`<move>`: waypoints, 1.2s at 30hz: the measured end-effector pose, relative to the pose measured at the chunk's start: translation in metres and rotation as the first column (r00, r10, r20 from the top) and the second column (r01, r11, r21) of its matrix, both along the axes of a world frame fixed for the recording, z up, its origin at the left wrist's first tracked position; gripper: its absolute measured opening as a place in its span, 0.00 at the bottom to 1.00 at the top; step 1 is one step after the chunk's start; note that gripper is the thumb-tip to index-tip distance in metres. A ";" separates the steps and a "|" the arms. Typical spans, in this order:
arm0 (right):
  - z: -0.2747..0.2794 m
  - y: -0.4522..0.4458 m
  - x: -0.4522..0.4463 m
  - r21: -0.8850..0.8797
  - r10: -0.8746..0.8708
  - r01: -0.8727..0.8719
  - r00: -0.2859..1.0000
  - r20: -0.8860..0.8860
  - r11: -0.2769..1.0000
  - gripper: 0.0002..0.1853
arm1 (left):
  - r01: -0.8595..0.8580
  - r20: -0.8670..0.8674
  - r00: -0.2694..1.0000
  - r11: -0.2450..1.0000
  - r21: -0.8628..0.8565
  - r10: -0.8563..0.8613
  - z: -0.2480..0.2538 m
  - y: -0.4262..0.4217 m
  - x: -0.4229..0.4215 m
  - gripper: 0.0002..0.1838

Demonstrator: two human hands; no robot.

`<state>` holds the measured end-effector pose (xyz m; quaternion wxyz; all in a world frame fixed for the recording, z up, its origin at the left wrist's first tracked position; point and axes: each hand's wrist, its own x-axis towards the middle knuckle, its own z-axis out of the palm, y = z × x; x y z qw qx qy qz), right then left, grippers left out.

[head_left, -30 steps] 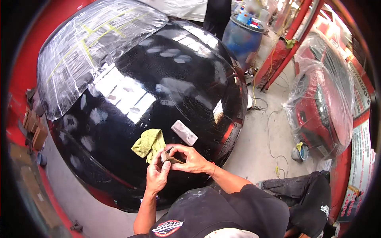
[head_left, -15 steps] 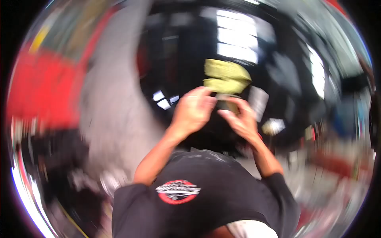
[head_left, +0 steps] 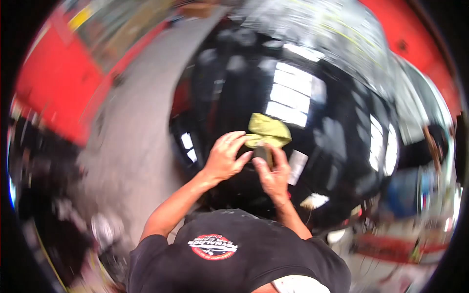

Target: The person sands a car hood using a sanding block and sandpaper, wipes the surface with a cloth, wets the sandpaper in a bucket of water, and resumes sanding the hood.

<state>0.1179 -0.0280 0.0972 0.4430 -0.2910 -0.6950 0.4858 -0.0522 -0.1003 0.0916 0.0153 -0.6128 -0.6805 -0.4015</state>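
A glossy black car hood [head_left: 229, 102] spreads out in front of me, full of bright window reflections. On it lies a crumpled yellow cloth [head_left: 268, 128]. My right hand [head_left: 274, 178] grips a small dark block [head_left: 262, 154] between thumb and fingers, just on the near side of the cloth. Its underside is hidden. To the left, my left hand [head_left: 225, 158] has its fingers stretched toward the cloth's left edge, with the thumb apart and near the block. The fingertips meet the cloth's edge; whether they press on it I cannot tell.
Clear plastic sheeting [head_left: 322, 29] covers the car beyond the hood. A red panel [head_left: 63, 83] stands to the left, past a strip of grey floor [head_left: 127, 122]. At the right are a blue drum-like container [head_left: 405, 195] and a brown, arm-like shape [head_left: 433, 146].
My view has tilted and steadied, bringing the plastic sheeting into sight. Both hands and the cloth appear lower in the picture. The dark block now shows clearly in my right hand.
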 end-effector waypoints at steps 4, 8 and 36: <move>-0.028 -0.003 0.040 0.252 -0.310 0.274 0.944 0.113 0.928 0.21 | 0.151 -0.263 0.946 0.977 -0.154 -0.188 -0.024 0.048 0.005 0.44; -0.033 0.026 0.086 0.486 -0.652 0.508 0.736 0.185 0.711 0.22 | 0.137 -0.203 0.962 0.965 -0.222 -0.183 -0.068 0.098 0.013 0.51; -0.068 0.214 0.103 0.732 -0.848 0.465 0.436 0.300 0.498 0.14 | 0.488 -0.222 0.860 0.868 0.090 -0.461 -0.033 0.353 -0.007 0.14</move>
